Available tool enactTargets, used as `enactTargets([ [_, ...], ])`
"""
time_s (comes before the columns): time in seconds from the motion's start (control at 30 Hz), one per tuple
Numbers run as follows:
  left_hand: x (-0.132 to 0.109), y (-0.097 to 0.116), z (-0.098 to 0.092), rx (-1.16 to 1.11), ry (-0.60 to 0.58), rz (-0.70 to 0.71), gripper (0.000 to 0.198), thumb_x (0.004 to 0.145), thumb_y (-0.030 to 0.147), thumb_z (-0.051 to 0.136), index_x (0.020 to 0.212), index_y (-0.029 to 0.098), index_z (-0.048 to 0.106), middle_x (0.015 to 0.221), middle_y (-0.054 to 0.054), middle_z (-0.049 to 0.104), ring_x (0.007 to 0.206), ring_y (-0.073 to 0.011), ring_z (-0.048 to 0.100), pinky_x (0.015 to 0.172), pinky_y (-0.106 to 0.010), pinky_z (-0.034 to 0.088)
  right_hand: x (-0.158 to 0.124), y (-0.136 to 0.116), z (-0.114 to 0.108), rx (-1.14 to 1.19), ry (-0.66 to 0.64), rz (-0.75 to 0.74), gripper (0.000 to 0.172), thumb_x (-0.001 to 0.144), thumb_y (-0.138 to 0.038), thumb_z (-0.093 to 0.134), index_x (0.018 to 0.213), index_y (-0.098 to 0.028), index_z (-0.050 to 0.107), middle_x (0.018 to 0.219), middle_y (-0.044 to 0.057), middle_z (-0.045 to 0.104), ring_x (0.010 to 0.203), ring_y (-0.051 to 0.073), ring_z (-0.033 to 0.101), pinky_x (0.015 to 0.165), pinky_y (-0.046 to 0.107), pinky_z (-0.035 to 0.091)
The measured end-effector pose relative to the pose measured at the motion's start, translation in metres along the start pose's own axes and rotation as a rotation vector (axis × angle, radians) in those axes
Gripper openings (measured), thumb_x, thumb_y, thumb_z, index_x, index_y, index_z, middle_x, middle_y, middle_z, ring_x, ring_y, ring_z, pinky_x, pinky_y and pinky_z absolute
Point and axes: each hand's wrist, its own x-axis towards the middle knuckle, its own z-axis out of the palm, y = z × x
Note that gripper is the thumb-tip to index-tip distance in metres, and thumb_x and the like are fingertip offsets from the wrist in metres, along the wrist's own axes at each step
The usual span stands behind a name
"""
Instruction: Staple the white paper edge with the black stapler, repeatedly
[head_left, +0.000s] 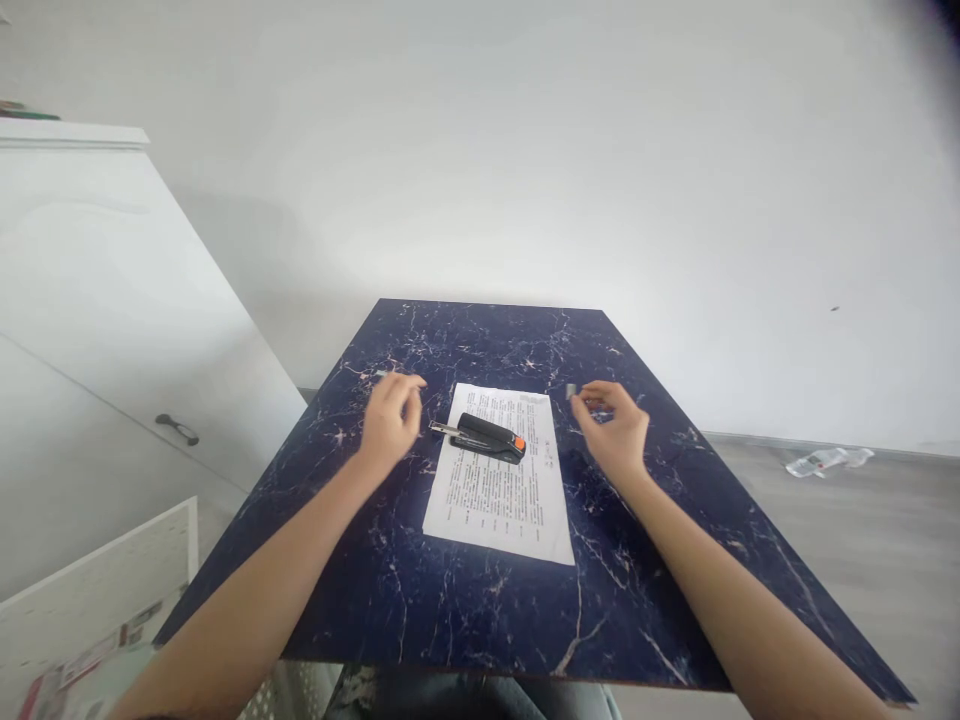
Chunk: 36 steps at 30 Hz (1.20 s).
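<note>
A black stapler (487,437) with an orange end lies open on a printed sheet of paper (502,490) in the middle of a dark blue marbled table (450,610). My left hand (390,420) hovers just left of the stapler, fingers curled, with a small grey piece showing at its fingertips. My right hand (611,430) hovers right of the paper, fingers pinched on a small grey object (571,392) that I cannot name.
A white cabinet (97,330) with a dark handle stands to the left. A white board and printed papers (82,640) lean at the lower left. A crumpled plastic bottle (825,460) lies on the grey floor at the right. A white wall rises behind the table.
</note>
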Motion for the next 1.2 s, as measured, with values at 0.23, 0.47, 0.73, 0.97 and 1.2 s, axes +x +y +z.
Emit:
enactTargets([
  [0.23,-0.008,-0.122,-0.033,0.356,-0.381,-0.546,0.05,0.094,0.025,0.053,0.143,0.014,0.056,0.152,-0.019,0.048,0.142,-0.0328,0.046,0.121,-0.049,0.035,0.03,0.12,-0.023,-0.13,0.021,0.369,0.025,0.071,-0.041,0.074,0.084,-0.019,0.07,0.077,0.007,0.075,0.072,0.024,0.07,0.076,0.037,0.055],
  [0.47,-0.018,-0.127,-0.023,0.383,-0.709,-0.46,0.054,0.105,0.035,0.032,0.158,0.031,0.039,0.168,-0.008,0.032,0.157,-0.0376,0.02,0.12,-0.075,0.013,0.027,0.143,-0.021,-0.181,-0.09,0.418,0.026,0.067,-0.045,0.071,0.075,-0.021,0.069,0.078,0.009,0.076,0.074,0.027,0.071,0.079,0.04,0.054],
  [0.73,-0.011,-0.117,-0.025,0.382,-0.528,-0.432,0.034,0.097,0.029,0.049,0.129,0.025,0.061,0.137,-0.012,0.059,0.128,-0.0321,0.056,0.11,-0.055,0.042,0.028,0.143,-0.021,-0.231,-0.089,0.421,0.03,0.068,-0.05,0.07,0.078,-0.021,0.07,0.081,0.01,0.077,0.077,0.028,0.071,0.083,0.043,0.053],
  [0.97,-0.011,-0.114,-0.022,0.383,-0.54,-0.383,0.034,0.099,0.024,0.048,0.127,0.025,0.067,0.133,-0.01,0.064,0.127,-0.0329,0.055,0.106,-0.051,0.044,0.028,0.141,-0.021,-0.255,-0.105,0.42,0.024,0.069,-0.044,0.066,0.077,-0.022,0.07,0.081,0.01,0.077,0.079,0.029,0.071,0.084,0.043,0.052],
  [1.2,-0.007,-0.108,-0.018,0.37,-0.5,-0.379,0.023,0.095,0.019,0.054,0.111,0.023,0.069,0.111,-0.009,0.068,0.11,-0.0283,0.062,0.099,-0.041,0.048,0.028,0.14,-0.021,-0.275,-0.124,0.419,0.022,0.069,-0.041,0.064,0.077,-0.022,0.071,0.08,0.009,0.076,0.08,0.029,0.071,0.083,0.042,0.052],
])
